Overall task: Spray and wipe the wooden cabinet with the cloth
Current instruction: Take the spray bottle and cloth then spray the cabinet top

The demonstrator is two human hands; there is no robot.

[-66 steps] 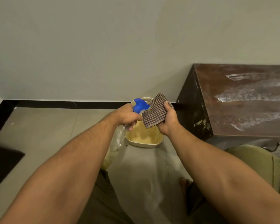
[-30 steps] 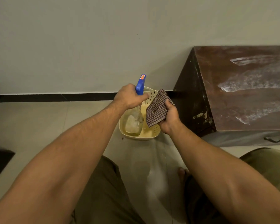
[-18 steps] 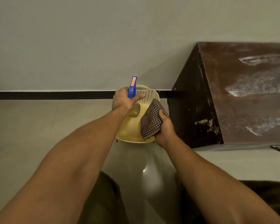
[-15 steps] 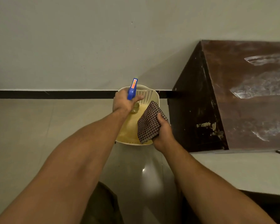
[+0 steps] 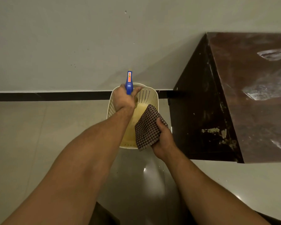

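Observation:
My left hand point(image 5: 123, 98) grips the blue-topped spray bottle point(image 5: 129, 82) upright inside a cream perforated basket point(image 5: 148, 95) on the floor; the bottle's body is hidden behind my hand. My right hand point(image 5: 163, 138) holds a brown checked cloth point(image 5: 146, 127) over the basket's right front rim. The dark wooden cabinet point(image 5: 253, 98) stands to the right, its top streaked with wet, whitish patches.
A pale wall with a black skirting strip point(image 5: 47, 96) runs behind the basket. Glossy tiled floor point(image 5: 31, 135) spreads to the left and in front. The cabinet's dark side panel point(image 5: 198, 114) is close to my right hand.
My left hand has lowered the spray bottle from in front of me into the basket. My right hand with the cloth has dropped down to the basket's rim. My view has tilted downward.

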